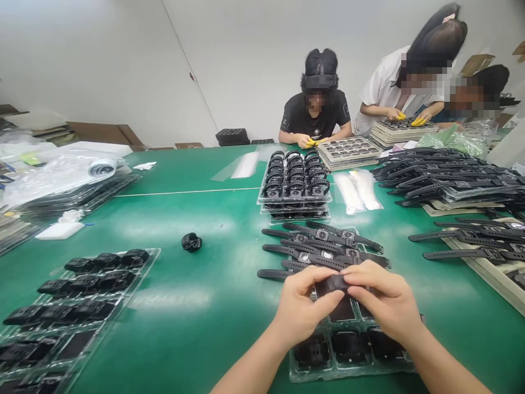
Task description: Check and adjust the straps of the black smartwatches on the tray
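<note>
Both of my hands are closed on a black smartwatch, its strap curled between the fingertips. My left hand (pixel 305 303) pinches one side of the smartwatch (pixel 331 283), and my right hand (pixel 385 298) grips the other; part of it is hidden by my fingers. Below them is a clear plastic tray (pixel 314 376) with black watches in its front compartments, their straps folded. Just beyond my hands, several watches (pixel 322 235) with straps stretched out lie across the tray's far part, some backs facing up.
Another clear tray (pixel 139 273) of watches stands on the left. A single curled watch (pixel 191 242) sits on the green table (pixel 197 306). Stacked trays (pixel 294 198) stand ahead, with watch piles (pixel 455 175) to the right. Co-workers (pixel 315 115) in yellow finger covers work across the table.
</note>
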Demonstrator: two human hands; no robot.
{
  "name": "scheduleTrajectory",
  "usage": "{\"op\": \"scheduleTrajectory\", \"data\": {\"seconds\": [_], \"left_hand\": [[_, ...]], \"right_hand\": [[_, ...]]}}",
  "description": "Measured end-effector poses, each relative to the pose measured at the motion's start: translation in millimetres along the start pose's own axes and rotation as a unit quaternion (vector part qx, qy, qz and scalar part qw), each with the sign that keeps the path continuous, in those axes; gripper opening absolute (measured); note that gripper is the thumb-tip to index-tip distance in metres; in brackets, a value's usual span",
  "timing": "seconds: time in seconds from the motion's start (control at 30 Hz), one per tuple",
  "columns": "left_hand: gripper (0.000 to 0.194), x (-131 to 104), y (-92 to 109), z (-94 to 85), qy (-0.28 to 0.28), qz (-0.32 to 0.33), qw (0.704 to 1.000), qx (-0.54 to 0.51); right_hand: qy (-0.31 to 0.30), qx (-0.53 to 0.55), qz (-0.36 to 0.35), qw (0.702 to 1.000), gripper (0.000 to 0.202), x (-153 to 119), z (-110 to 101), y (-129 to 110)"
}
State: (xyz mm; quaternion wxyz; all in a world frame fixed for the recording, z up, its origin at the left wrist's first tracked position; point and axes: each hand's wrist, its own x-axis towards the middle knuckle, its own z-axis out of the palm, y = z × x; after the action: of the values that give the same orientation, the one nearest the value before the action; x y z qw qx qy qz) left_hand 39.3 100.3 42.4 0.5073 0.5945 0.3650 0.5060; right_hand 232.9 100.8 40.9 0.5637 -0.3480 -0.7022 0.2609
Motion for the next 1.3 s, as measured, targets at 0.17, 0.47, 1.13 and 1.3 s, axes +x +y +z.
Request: {"op": "scheduleTrajectory", "data": {"seconds": [0.17,0.47,1.13,1.3], "left_hand": [[0.022,-6.8,-0.2,0.4,-0.007,-0.008,1.000,0.023],[0.021,-7.0,-3.5,4.0,-0.013,-0.019,1.000,0.019],[0.051,-2.0,4.7,-9.9,-0.065,-0.053,0.996,0.015],[0.057,-2.7,3.3,-16.1,-0.123,-0.028,0.989,0.071]], "right_hand": [[-0.009,0.012,-0.008,1.000,0.017,-4.1,1.3,-3.4],[-0.032,-0.006,-0.025,0.999,0.026,-8.0,1.2,0.5],[-0.208,-0.051,0.022,0.977,0.052,-0.8,-12.4,-5.7],[-0.228,-0.077,0.023,0.970,0.037,-1.0,-10.9,-1.6]]}}
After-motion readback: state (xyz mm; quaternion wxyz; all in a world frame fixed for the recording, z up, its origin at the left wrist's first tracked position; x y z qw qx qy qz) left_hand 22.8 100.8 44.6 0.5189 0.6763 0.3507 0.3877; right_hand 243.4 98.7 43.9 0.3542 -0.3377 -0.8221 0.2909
